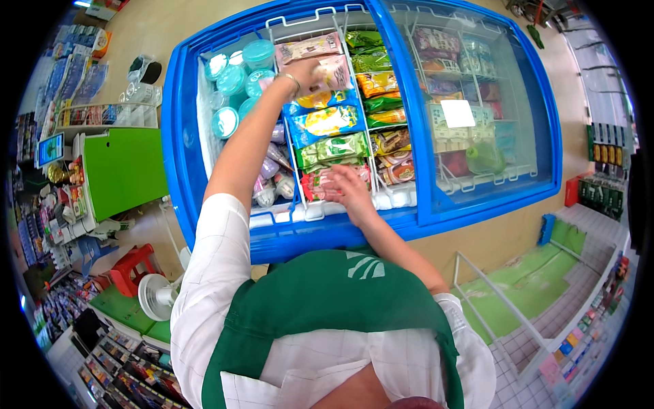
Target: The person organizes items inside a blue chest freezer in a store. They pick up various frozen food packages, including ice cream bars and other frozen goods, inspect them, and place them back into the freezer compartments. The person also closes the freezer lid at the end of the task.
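Note:
A blue-rimmed chest freezer (168, 117) stands open on its left half, with ice-cream packs sorted by wire dividers. My left hand (304, 76) reaches to the far part of the middle compartment, over a pink wrapped ice-cream pack (336, 72); its fingertips are blurred, so I cannot tell whether it grips the pack. Blue-and-yellow packs (327, 122) and green packs (334, 148) lie nearer. My right hand (350, 191) rests with spread fingers over red-and-pink packs (317, 185) at the near end of that compartment. Teal-lidded tubs (231, 79) are stacked to the left.
A glass sliding lid (480, 168) covers the freezer's right half, with a white paper (457, 113) on it. Left of the freezer stand a green counter (125, 168), a red plastic stool (134, 268) and a white fan (156, 296). A white metal frame (498, 294) stands at the right.

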Action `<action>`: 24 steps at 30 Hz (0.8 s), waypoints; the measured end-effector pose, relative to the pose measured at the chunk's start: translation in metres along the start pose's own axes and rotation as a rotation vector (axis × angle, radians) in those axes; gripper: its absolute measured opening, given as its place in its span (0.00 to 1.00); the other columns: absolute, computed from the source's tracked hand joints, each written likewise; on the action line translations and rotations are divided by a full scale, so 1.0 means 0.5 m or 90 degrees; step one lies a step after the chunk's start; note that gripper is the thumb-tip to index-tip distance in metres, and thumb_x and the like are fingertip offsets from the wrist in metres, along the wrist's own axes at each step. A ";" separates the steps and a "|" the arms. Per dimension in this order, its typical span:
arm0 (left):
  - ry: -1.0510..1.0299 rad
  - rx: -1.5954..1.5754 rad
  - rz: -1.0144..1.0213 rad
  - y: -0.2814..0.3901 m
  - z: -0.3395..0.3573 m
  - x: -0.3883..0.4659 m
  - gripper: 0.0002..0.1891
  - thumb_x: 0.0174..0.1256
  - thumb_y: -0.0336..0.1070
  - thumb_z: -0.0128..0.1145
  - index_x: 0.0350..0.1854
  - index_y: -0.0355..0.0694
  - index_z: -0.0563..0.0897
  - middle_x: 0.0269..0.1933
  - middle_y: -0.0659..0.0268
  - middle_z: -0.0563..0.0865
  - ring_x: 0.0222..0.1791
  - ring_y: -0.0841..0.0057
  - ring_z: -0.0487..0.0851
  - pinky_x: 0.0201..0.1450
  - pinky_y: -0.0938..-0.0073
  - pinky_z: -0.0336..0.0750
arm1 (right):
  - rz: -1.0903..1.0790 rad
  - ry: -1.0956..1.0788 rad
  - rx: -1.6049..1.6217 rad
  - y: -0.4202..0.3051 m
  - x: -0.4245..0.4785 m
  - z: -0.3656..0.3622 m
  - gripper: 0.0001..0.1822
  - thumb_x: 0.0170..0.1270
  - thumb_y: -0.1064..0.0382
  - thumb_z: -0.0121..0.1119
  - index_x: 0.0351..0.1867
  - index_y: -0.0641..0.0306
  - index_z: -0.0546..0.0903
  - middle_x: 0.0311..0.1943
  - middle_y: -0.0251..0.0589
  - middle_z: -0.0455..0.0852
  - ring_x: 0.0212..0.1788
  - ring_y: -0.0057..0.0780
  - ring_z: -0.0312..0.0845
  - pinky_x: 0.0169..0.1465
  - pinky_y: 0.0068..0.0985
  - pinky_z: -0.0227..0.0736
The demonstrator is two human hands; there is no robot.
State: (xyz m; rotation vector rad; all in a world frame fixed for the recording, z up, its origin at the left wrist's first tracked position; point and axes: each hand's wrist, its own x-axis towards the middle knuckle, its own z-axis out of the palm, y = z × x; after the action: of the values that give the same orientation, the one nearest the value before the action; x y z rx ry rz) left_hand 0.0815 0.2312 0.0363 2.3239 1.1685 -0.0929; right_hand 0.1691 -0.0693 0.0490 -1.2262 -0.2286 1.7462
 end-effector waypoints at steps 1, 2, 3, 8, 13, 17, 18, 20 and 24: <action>0.011 -0.005 0.004 -0.011 -0.005 0.040 0.22 0.58 0.43 0.54 0.54 0.40 0.72 0.50 0.51 0.78 0.50 0.58 0.76 0.52 0.66 0.70 | 0.011 -0.017 -0.013 -0.003 -0.001 0.000 0.21 0.64 0.60 0.51 0.57 0.62 0.66 0.44 0.38 0.75 0.43 0.27 0.75 0.44 0.28 0.74; -0.005 -0.008 0.009 -0.022 -0.006 0.076 0.23 0.58 0.43 0.54 0.55 0.41 0.72 0.51 0.51 0.78 0.51 0.58 0.76 0.52 0.66 0.70 | 0.022 -0.035 -0.025 -0.006 -0.002 0.000 0.20 0.64 0.60 0.51 0.56 0.62 0.66 0.44 0.38 0.75 0.44 0.26 0.75 0.43 0.27 0.74; -0.034 0.014 0.001 -0.037 0.000 0.110 0.24 0.57 0.44 0.54 0.56 0.41 0.72 0.51 0.52 0.78 0.51 0.57 0.76 0.53 0.66 0.70 | 0.034 -0.055 -0.037 -0.008 -0.003 0.002 0.20 0.64 0.60 0.51 0.56 0.62 0.67 0.44 0.37 0.76 0.44 0.25 0.75 0.43 0.25 0.73; -0.059 0.109 -0.085 -0.089 0.080 0.193 0.30 0.58 0.49 0.52 0.63 0.46 0.64 0.56 0.50 0.74 0.56 0.55 0.72 0.58 0.64 0.66 | 0.055 -0.104 -0.040 -0.014 -0.006 0.011 0.19 0.63 0.58 0.53 0.53 0.63 0.70 0.37 0.33 0.76 0.38 0.18 0.73 0.38 0.19 0.71; 0.073 0.153 -0.094 -0.097 0.169 0.184 0.34 0.59 0.52 0.51 0.66 0.49 0.58 0.64 0.50 0.63 0.65 0.55 0.59 0.64 0.62 0.58 | 0.066 -0.181 -0.013 -0.016 -0.012 0.018 0.17 0.64 0.60 0.51 0.52 0.64 0.70 0.40 0.35 0.77 0.40 0.21 0.74 0.41 0.21 0.71; 0.291 0.090 -0.048 -0.069 0.184 0.173 0.32 0.55 0.49 0.56 0.63 0.48 0.63 0.64 0.49 0.61 0.66 0.57 0.58 0.65 0.56 0.53 | 0.112 -0.205 0.014 -0.005 -0.014 0.017 0.17 0.62 0.61 0.53 0.50 0.65 0.71 0.35 0.34 0.76 0.37 0.19 0.72 0.37 0.18 0.70; 0.456 0.076 0.044 -0.047 0.187 0.170 0.27 0.50 0.47 0.61 0.54 0.44 0.73 0.55 0.51 0.73 0.57 0.58 0.69 0.57 0.58 0.62 | 0.122 -0.216 0.008 -0.009 -0.017 0.018 0.17 0.62 0.61 0.52 0.50 0.66 0.71 0.36 0.35 0.76 0.37 0.19 0.72 0.37 0.18 0.70; 0.391 -0.051 0.115 0.038 0.188 0.150 0.22 0.48 0.47 0.62 0.45 0.42 0.77 0.46 0.54 0.78 0.47 0.60 0.74 0.50 0.62 0.68 | 0.136 -0.211 0.010 -0.008 -0.017 0.015 0.16 0.63 0.60 0.51 0.50 0.66 0.71 0.36 0.35 0.77 0.36 0.19 0.72 0.37 0.18 0.70; 0.223 -0.064 0.203 0.215 0.209 0.079 0.18 0.43 0.45 0.66 0.33 0.40 0.79 0.31 0.60 0.80 0.35 0.64 0.77 0.38 0.66 0.71 | 0.149 -0.192 0.022 -0.013 -0.020 0.013 0.16 0.63 0.60 0.51 0.49 0.66 0.71 0.35 0.36 0.77 0.35 0.19 0.72 0.36 0.18 0.70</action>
State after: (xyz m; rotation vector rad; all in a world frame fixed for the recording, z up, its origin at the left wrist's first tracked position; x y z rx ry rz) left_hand 0.2061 0.1565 -0.0185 2.4649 0.9134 0.4927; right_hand 0.1680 -0.0717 0.0624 -0.9919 -0.2370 2.1301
